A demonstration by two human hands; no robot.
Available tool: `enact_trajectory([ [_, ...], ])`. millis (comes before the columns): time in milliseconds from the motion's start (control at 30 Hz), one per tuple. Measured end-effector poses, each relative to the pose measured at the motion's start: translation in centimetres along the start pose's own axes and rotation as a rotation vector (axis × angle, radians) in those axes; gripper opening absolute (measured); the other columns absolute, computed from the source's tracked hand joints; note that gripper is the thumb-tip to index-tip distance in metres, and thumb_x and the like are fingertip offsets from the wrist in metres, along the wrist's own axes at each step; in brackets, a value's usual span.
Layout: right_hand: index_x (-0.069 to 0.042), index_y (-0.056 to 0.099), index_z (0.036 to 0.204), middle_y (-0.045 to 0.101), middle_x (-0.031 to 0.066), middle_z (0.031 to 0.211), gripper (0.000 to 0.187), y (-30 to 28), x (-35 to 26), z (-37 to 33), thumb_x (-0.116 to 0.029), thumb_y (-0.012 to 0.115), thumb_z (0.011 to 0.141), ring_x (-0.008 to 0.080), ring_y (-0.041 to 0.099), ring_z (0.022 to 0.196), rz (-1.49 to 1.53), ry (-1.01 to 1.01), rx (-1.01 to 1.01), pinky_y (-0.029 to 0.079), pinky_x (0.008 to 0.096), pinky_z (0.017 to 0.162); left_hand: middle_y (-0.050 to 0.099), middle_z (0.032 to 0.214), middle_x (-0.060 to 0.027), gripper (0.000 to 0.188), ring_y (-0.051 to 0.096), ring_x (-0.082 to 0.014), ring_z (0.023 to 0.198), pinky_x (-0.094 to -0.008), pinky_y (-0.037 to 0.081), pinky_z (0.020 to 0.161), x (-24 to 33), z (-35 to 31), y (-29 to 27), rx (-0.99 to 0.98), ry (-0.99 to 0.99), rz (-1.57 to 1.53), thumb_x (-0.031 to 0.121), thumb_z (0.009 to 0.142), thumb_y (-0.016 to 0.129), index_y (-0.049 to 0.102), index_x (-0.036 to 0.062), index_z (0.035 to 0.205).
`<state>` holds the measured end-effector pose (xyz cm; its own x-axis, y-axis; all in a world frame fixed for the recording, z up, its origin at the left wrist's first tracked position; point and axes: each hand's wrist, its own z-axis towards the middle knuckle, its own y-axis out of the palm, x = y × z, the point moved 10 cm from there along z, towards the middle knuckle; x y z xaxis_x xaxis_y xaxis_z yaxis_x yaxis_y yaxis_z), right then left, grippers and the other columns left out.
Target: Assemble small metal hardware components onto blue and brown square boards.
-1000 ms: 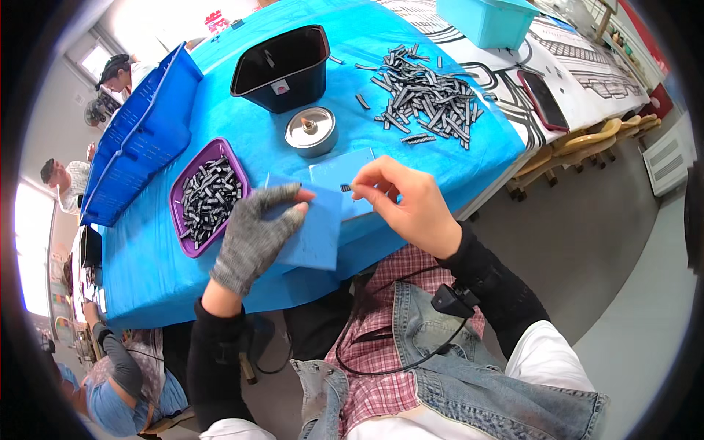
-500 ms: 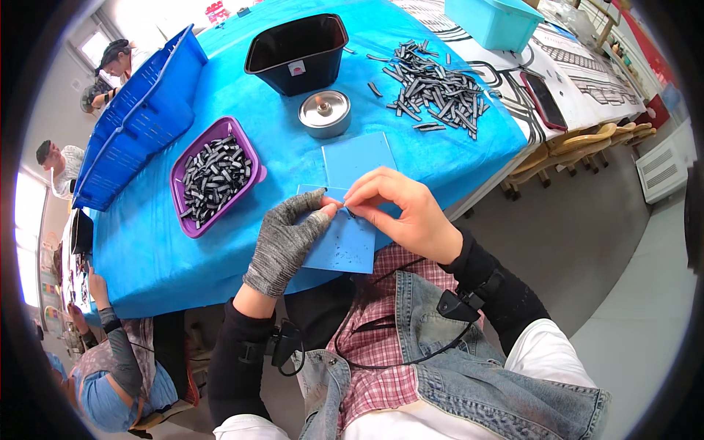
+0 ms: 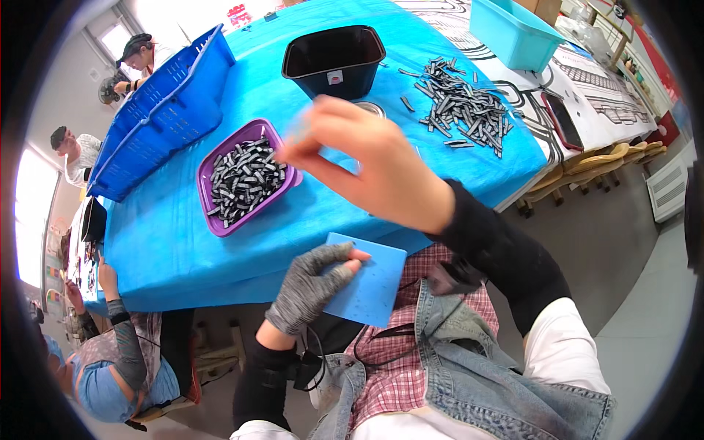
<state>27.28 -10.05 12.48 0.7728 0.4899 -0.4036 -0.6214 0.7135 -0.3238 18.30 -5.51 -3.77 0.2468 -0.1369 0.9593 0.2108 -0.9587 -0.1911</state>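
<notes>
My left hand (image 3: 314,284), in a grey fingerless glove, is closed in a pinch of thumb and forefinger over a blue board (image 3: 375,287) at the table's near edge. Whatever sits in that pinch is too small to make out. Dark specks dot the board. My right hand (image 3: 359,158), bare and smeared by motion, is raised beside the purple tub (image 3: 207,221), its fingertips near the tub's right rim. Short black-and-white strip pieces (image 3: 248,180) fill the tub. Behind my right hand a round metal tin (image 3: 372,108) is mostly hidden.
A black bin (image 3: 334,62) stands at the back, with a loose pile of similar strips (image 3: 469,110) to its right. A large blue crate (image 3: 158,121) is tilted at the left. Far right are a turquoise bin (image 3: 517,33) and a phone (image 3: 562,121). Other people work at the left.
My right hand has left the pinch at the board and swung up and left toward the purple tub. My left hand stays pinched over the board, lower in view. The whole view has shifted.
</notes>
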Motion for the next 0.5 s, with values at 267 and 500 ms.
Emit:
enact_trajectory([
  [267,-0.001,0.062,0.093,0.062,0.0074,0.087,0.021,3.6,-3.2,1.0,-0.019,0.066,0.084,0.0128,0.059,0.081,0.903,0.593,-0.316,0.047,0.0264,0.073,0.065,0.099,-0.0049,0.020,0.056,-0.0126,0.094,-0.0294,0.042,0.090,-0.4,-2.8,-0.2,-0.010,-0.006,0.012,0.015,0.084,0.063,0.067,0.0050,0.101],
  [500,0.004,0.060,0.102,0.059,0.0063,0.086,0.024,1.9,-11.2,-2.1,-0.014,0.055,0.088,0.0152,0.056,0.071,1.578,0.037,-0.093,0.044,0.0283,0.065,0.065,0.098,-0.0051,0.025,0.057,-0.0135,0.093,-0.0300,0.044,0.086,-0.1,-1.1,0.2,0.013,-0.054,-0.020,0.019,0.083,0.064,0.066,0.0067,0.104],
])
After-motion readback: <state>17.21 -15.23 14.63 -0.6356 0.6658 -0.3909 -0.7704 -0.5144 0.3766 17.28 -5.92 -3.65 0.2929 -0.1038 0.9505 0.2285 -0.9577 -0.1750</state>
